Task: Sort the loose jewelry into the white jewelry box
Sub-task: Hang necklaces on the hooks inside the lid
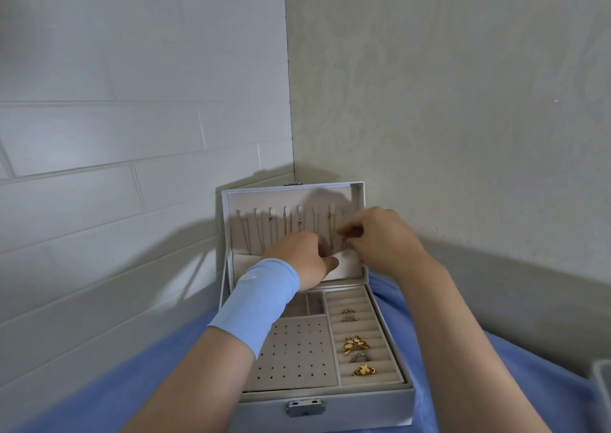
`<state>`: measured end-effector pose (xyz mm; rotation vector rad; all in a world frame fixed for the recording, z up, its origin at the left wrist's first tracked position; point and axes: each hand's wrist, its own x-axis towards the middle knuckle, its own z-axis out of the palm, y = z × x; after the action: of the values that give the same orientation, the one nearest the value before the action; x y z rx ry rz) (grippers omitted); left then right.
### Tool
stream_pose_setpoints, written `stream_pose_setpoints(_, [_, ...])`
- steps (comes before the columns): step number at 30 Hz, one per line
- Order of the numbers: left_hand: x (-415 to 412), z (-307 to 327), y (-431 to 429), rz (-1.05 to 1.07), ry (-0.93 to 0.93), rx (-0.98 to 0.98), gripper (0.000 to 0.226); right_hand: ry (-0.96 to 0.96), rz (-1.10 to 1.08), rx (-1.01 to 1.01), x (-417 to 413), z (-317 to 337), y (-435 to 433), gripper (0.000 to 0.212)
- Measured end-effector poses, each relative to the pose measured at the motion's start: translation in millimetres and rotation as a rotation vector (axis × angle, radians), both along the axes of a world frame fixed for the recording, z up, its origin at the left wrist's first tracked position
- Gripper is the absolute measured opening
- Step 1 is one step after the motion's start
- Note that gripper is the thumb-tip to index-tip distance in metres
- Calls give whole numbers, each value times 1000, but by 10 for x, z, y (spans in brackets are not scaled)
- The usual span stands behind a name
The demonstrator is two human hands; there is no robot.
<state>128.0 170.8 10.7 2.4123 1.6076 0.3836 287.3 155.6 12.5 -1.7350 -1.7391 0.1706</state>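
The white jewelry box [330, 396] sits open on a blue cloth [132, 383] in the corner of two walls. Its long side runs left to right, its latch [305, 407] faces the near edge, and its lid [291, 197] stands upright at the far side. A row of necklaces [286, 230] hangs on hooks inside the lid, each running straight down from its hook towards the pocket [347, 265] along the lid's bottom. Both hands work at the right end of that row. The right hand [380, 240] has its fingers curled, with thumb and forefinger pinched on what looks like a fine chain [344, 242] just below the last hook, though it is too thin to make out clearly. The left hand [304, 257], with a blue wristband [258, 303] on its wrist, is curled at the pocket's top edge. Whether it holds the chain's lower end cannot be told. The step in hand seems to be hanging a necklace. The next move likely calls for looping the top over the free hook and tucking the tail into the pocket without snagging the neighbours. In the tray, rings [347, 313] and a gold butterfly piece [355, 343] sit in the right-hand ring rolls. A panel of holes [297, 350] lies to their left.
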Motion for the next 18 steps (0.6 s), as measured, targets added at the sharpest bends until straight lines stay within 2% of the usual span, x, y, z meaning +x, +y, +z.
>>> stream_pose_setpoints(4, [-16,-8,14,3,-14,-12,36,-164,16,-97,-1,-13,-20,30])
stream_pose_setpoints(10, [-116,10,-104,-30,-116,-37,47,-77,66,-16,-97,70,-173,24])
stream_pose_setpoints(15, [-361,102,-418,-52,-166,-16,28,11,208,-78,-334,68,-480,14])
stream_pose_setpoints(18, [-571,124,-670,-40,-260,0,18,34,261,-134,-510,118,-740,14])
